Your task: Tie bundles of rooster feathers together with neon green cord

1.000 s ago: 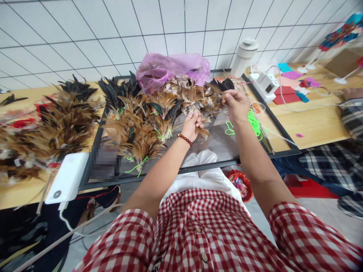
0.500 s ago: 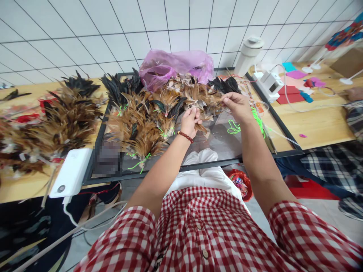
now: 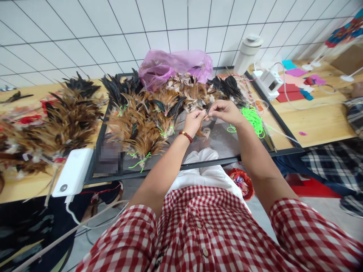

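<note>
My left hand (image 3: pixel 195 123), with a beaded bracelet at the wrist, is closed on brown feathers (image 3: pixel 201 129) whose tips hang below its fingers. Right beside it, my right hand (image 3: pixel 225 112) is pinched at the feathers' upper end; what its fingertips hold is too small to make out. Both hands are over the dark framed board (image 3: pixel 224 145). Left of them lie brown feather bundles (image 3: pixel 147 139), some tied with green string. Loose brown feathers (image 3: pixel 195 92) lie behind the hands. A tangle of bright green string (image 3: pixel 252 120) rests beside my right forearm.
At the back are a pink plastic bag (image 3: pixel 176 68) and a white bottle (image 3: pixel 247 54). A white power strip (image 3: pixel 266 84) stands at right, a white power bank (image 3: pixel 73 172) at left. More feathers (image 3: pixel 65 124) cover the left table. Another person's plaid clothing (image 3: pixel 334 162) shows at right.
My right hand has moved left and slightly down, from above the board's right part to my left hand's fingertips. My left hand has shifted slightly right, still holding the feathers.
</note>
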Tool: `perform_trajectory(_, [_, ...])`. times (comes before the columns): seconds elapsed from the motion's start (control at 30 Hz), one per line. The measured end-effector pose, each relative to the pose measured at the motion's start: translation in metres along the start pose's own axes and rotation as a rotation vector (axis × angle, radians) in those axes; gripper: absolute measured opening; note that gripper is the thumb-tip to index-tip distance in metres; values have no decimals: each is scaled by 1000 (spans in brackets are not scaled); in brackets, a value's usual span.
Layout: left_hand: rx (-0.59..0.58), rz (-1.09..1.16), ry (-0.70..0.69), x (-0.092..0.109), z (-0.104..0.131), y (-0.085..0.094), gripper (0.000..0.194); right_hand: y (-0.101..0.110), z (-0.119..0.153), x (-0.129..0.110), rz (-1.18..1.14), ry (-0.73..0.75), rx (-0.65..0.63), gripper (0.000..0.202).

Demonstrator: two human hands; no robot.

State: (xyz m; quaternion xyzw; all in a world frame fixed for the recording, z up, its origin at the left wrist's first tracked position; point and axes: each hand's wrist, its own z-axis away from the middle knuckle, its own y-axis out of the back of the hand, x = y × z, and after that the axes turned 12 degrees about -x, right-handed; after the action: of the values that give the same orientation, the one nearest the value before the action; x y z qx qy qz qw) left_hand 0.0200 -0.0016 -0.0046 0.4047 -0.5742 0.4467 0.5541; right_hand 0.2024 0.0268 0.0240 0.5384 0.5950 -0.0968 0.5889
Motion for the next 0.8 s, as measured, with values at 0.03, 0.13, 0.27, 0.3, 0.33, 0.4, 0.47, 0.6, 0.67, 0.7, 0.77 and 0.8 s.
perform_trajectory(0.03, [-14,-3,23,0,0,0,26,0,0,0,33,14,18,36])
perform_trajectory(0.13, [-47,21,57,0,1,-2,24,-1,0,0,109,55,57,32])
perform_trajectory(0.27, [-105,108,50,4,4,-4,24,-3,-1,0,122,64,62,26])
perform_trajectory(0.3, [-117,135,50,5,5,-4,25,-3,-1,0,111,49,58,26])
perform_trajectory(0.33, [-129,165,55,7,7,-4,26,-3,-1,0,95,33,55,25])
perform_trajectory(0.4, [-155,236,75,11,9,-5,27,-2,-1,0,52,8,66,26])
perform_trajectory(0.47, [-170,311,96,15,12,-5,28,-1,-1,0,10,1,96,32])
perform_trajectory(0.6, [-139,404,119,20,13,-7,30,-3,-1,-3,-11,37,68,46])
perform_trajectory(0.67, [-108,438,122,20,12,-7,29,-6,-2,-2,-13,78,-1,49])
perform_trajectory(0.7, [-91,453,119,20,11,-7,29,-8,-2,-2,-17,95,-33,50])
perform_trajectory(0.77, [-57,471,109,18,10,-7,28,-11,-3,1,-27,109,-73,52])
perform_trajectory(0.8, [-46,473,103,17,10,-7,28,-11,-3,2,-33,105,-77,54])
